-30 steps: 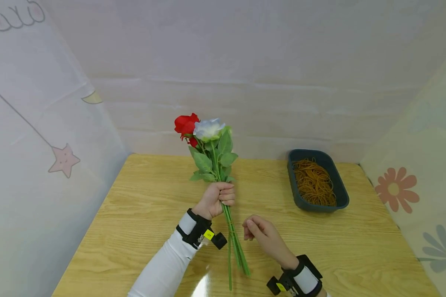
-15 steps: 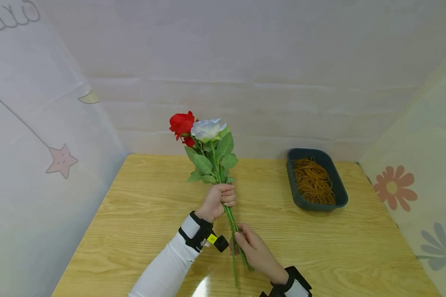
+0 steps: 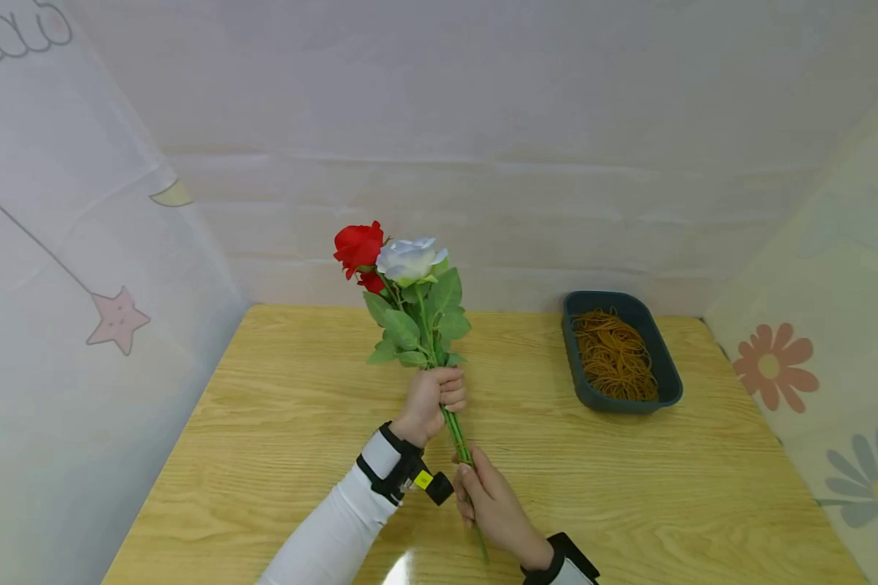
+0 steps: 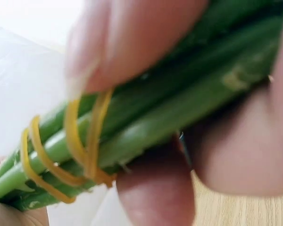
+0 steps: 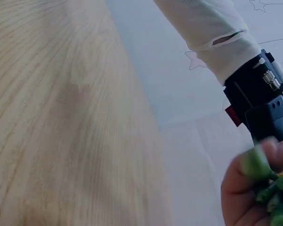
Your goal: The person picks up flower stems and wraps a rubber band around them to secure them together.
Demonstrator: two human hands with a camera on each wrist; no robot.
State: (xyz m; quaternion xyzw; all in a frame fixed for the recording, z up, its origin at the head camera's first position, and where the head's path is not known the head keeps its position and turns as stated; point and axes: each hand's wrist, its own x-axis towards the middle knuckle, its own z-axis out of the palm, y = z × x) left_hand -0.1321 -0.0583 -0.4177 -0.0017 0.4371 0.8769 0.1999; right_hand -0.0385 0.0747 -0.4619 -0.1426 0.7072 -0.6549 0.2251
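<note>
A bunch of artificial flowers stands out in the head view: a red rose (image 3: 358, 246), a pale blue-white rose (image 3: 411, 260) and green leaves (image 3: 401, 329). My left hand (image 3: 433, 400) grips the green stems (image 3: 454, 429) just below the leaves. Lower down, my right hand (image 3: 492, 504) holds the same stems, thumb on top; one longer stem pokes out beneath it. In the left wrist view, yellow-brown rubber bands (image 4: 95, 136) wrap several stems between the hands. Cut stem ends (image 5: 279, 202) show within the right hand's curled fingers in the right wrist view.
A dark blue-grey plastic basket (image 3: 572, 366) with a heap of brown rubber bands (image 3: 616, 357) stands at the back right of the wooden table (image 3: 278, 422). Printed cloth walls (image 3: 483, 187) rise behind and on both sides.
My right hand has come in from the right and closed round the lower stems, drawing their ends together. My left hand keeps its grip, shifting only slightly downward.
</note>
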